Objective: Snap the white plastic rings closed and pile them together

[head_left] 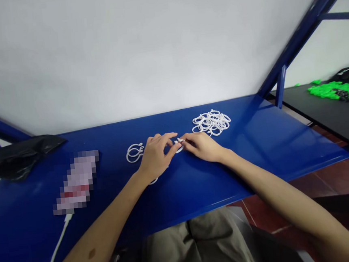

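Note:
Between my two hands, just above the blue table, is a white plastic curtain ring with small knobs at its ends. My right hand pinches its right side between thumb and fingers. From the other side, the thumb and forefinger of my left hand close on the ring near its knobs. A small group of similar open rings lies to the left, partly hidden behind my left hand. Another white ring shows in part under my left wrist. Beyond my right hand lies a loose pile of white rings.
The blue table meets a pale wall. On the left lie a pixelated flat object with a white cable and a black plastic bag. Bright green pieces lie on a dark table at right.

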Demonstrator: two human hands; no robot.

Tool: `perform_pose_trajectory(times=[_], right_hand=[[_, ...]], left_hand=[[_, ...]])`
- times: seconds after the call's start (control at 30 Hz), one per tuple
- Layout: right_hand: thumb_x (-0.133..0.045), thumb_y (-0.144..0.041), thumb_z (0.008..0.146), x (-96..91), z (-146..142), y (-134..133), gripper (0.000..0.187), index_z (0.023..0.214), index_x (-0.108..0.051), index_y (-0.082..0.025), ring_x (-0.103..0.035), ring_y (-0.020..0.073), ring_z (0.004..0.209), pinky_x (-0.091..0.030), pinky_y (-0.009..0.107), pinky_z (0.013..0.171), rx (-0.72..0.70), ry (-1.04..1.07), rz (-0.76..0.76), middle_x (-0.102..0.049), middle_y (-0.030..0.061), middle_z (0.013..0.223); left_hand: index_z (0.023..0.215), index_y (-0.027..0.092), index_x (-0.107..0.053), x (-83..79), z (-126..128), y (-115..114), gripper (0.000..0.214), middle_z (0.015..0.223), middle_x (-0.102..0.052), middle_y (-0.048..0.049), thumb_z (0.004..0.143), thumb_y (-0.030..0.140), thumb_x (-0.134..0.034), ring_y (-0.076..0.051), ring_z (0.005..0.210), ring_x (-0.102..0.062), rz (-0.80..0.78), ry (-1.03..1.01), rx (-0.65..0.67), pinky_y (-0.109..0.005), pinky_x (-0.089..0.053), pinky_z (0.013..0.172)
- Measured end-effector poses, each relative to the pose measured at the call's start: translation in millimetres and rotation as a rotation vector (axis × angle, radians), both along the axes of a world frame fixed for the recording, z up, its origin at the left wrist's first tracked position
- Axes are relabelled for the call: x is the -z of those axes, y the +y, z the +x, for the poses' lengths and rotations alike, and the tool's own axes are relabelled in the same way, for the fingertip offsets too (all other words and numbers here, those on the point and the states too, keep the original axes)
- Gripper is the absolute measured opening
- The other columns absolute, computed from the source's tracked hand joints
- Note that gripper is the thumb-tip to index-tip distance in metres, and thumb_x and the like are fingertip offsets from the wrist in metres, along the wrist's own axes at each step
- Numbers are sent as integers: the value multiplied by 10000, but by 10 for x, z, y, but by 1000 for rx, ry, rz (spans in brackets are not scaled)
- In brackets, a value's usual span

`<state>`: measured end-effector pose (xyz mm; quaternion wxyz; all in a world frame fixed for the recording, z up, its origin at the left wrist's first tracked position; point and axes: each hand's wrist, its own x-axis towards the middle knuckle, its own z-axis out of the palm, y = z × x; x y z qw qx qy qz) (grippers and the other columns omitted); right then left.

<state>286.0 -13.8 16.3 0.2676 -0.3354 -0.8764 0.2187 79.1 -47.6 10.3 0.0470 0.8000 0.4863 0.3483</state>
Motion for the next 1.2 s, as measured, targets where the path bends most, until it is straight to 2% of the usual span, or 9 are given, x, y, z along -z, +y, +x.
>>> perform_pose_trajectory(times=[0.07,0.17,0.3,0.43,0.7,0.87,0.93,1.03,1.2], right_hand=[[-470,-230,1003,21,9,6,218,980,-676,-162,-590,140,702,-412,259,671,-24,-63,49,-700,46,845],[-463,-251,1018,53,6,-1,237,1042,-679,-159,-597,155,755,-423,269,695,-59,-133,102,-692,61,896],[-439,-277,1046,77,-14,-23,274,1142,-673,-173,-592,154,766,-429,267,692,-84,-140,141,-672,53,918],[-411,-317,1063,106,-47,-51,332,1057,-694,-143,-560,164,743,-418,274,658,-74,-160,239,-641,61,852],[-286,-129,1048,52,-66,-192,388,1073,-673,-113,-491,199,752,-405,317,640,-41,-220,555,-622,87,821],[-329,-171,1059,4,-82,-162,338,1091,-664,-142,-525,203,785,-431,318,659,-36,-268,544,-648,96,863],[-387,-218,1056,-9,-53,-86,284,1140,-651,-154,-566,203,817,-447,309,668,56,-231,480,-675,103,916],[-483,-298,1030,-31,114,109,228,1130,-645,-172,-619,199,794,-466,309,679,333,-109,351,-711,96,930],[-572,-358,962,-41,626,494,211,957,-703,-193,-629,200,742,-455,320,696,734,-38,332,-734,72,859]], left_hand=[[1154,252,-652,-5,-2,0,205,857,-729,4,982,335,-576,-202,849,-622,-21,-22,67,-358,-424,822],[949,247,-672,4,-15,14,88,854,-725,13,966,308,-612,-184,816,-612,-5,-22,122,-345,-428,806],[811,232,-628,32,-33,44,174,796,-706,19,963,315,-625,-183,782,-590,45,-4,102,-342,-407,774],[777,226,-613,46,-38,55,234,770,-690,13,987,325,-585,-186,765,-575,79,-3,88,-343,-390,755],[731,234,-634,-10,-22,-10,272,755,-673,16,989,297,-572,-177,752,-578,82,-85,103,-337,-416,772],[828,225,-627,-34,-40,35,193,777,-675,9,961,365,-614,-190,792,-590,21,-31,57,-343,-425,796],[914,220,-626,-69,-87,59,150,801,-680,5,948,367,-629,-202,831,-597,-14,32,33,-352,-422,807],[1001,226,-630,-156,-209,60,100,927,-692,-13,940,296,-591,-222,918,-597,-97,179,48,-374,-420,840],[1026,272,-661,-281,-411,18,289,1119,-673,-14,793,151,-539,-260,1047,-578,-331,366,153,-440,-404,936]])
